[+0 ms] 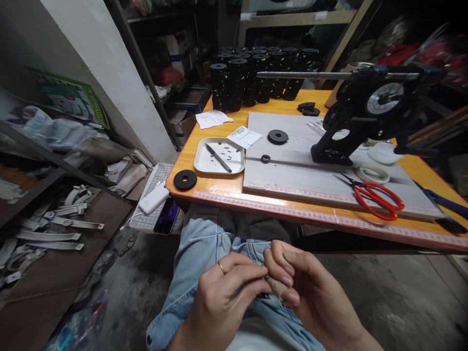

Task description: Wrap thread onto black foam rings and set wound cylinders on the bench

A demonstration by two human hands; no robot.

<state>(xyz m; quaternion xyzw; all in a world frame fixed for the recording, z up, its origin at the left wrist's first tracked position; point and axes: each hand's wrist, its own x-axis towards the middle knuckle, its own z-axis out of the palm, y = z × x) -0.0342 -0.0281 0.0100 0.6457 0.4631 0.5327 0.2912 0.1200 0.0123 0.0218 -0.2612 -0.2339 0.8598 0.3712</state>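
Over the lap, my left hand [226,287] and my right hand [310,287] meet with fingertips closed together. My left thumb and fingers pinch close to the right fingers; a ring is on the left hand. Something small and dark shows beneath the fingertips, but its kind cannot be made out. The right fingers are curled in, and whatever they grip is hidden. Both hands are below the front edge of the orange table [219,184], apart from everything on it. Nearest on the table are a white tray [199,168] with a pen [218,158] and small dark pieces.
A grey board [292,180] carries red-handled scissors [378,200], a black disc [278,137], a small ring [265,158] and a black winding machine [340,131] with a long rod. Several black spools [237,83] stand behind. Another black disc [185,180] lies by the left corner.
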